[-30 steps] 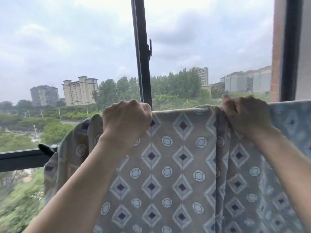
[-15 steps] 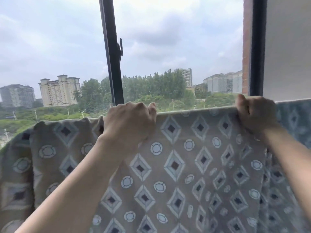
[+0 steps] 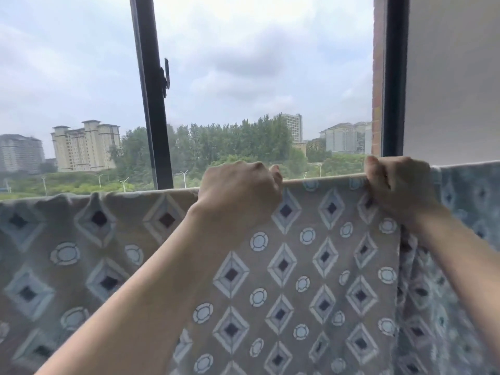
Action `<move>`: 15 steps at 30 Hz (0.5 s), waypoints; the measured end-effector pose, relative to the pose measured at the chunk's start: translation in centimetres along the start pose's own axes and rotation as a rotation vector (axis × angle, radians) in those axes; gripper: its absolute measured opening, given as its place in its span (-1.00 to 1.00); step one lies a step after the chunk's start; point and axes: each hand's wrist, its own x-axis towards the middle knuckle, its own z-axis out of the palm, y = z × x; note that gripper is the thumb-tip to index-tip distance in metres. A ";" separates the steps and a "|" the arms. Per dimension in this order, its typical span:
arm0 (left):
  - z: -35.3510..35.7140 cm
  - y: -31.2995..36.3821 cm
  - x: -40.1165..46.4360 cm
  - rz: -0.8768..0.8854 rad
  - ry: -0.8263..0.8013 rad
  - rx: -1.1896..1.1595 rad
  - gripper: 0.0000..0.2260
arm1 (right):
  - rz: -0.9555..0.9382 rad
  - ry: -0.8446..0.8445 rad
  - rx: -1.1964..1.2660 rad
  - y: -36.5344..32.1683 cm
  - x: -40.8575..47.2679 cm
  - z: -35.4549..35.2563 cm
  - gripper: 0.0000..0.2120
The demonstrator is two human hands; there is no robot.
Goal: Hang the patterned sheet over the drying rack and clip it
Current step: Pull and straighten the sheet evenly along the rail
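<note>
The patterned sheet, grey-brown with blue diamonds and circles, hangs across the whole width of the view with its top fold stretched in a straight line. The drying rack bar is hidden under that fold. My left hand grips the top fold near the middle, fingers curled over it. My right hand grips the same fold further right, where a bluer, paler part of the sheet begins. No clip is in view.
A window with a black frame post stands right behind the sheet, its handle on the post. A second black post and a pale wall lie at the right. Trees and buildings show outside.
The sheet has been spread leftward along the bar and its bunched left end is now flat. The view has shifted left, so both hands appear further right; their grip is unchanged.
</note>
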 end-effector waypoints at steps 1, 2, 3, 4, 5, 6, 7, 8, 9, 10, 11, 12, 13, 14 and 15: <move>0.0 1.3 0.7 0.016 -0.001 -0.005 -0.54 | 0.014 0.004 -0.013 0.4 0.1 0.0 -0.54; 0.3 2.7 1.4 0.045 0.006 -0.022 -0.58 | 0.025 0.009 -0.020 0.5 0.2 0.2 -0.54; 0.7 4.3 2.1 0.084 0.013 -0.051 -0.62 | 0.022 0.020 -0.017 0.4 0.2 0.4 -0.55; 1.0 5.9 2.7 0.122 0.011 -0.081 -0.65 | 0.001 0.038 -0.004 0.3 0.2 0.6 -0.55; 1.4 7.4 3.3 0.158 0.006 -0.091 -0.67 | -0.035 0.063 0.016 0.2 0.0 0.7 -0.55; 1.9 8.6 3.7 0.186 0.013 -0.082 -0.68 | -0.069 0.084 0.040 0.4 -0.2 0.7 -0.55; 2.4 9.5 4.2 0.204 0.033 -0.059 -0.67 | -0.089 0.090 0.055 0.6 -0.3 0.7 -0.53; 2.9 10.1 4.5 0.213 0.062 -0.035 -0.64 | -0.095 0.085 0.057 1.1 -0.3 0.7 -0.53; 3.2 10.3 4.7 0.211 0.092 -0.023 -0.59 | -0.095 0.083 0.049 1.7 -0.4 0.6 -0.53; 3.4 10.3 4.7 0.204 0.108 -0.021 -0.54 | -0.091 0.089 0.038 2.6 -0.4 0.5 -0.55; 3.4 10.2 4.6 0.200 0.115 -0.026 -0.51 | -0.079 0.097 0.031 3.4 -0.5 0.4 -0.57; 3.4 10.0 4.5 0.193 0.116 -0.031 -0.49 | -0.066 0.105 0.028 4.1 -0.5 0.3 -0.58; 3.4 9.8 4.4 0.184 0.116 -0.032 -0.47 | -0.059 0.114 0.026 4.8 -0.6 0.3 -0.58; 3.3 9.7 4.2 0.170 0.113 -0.030 -0.45 | -0.057 0.126 0.024 5.3 -0.7 0.4 -0.58; 3.2 9.6 4.2 0.148 0.103 -0.028 -0.45 | -0.054 0.141 0.022 5.5 -0.8 0.5 -0.58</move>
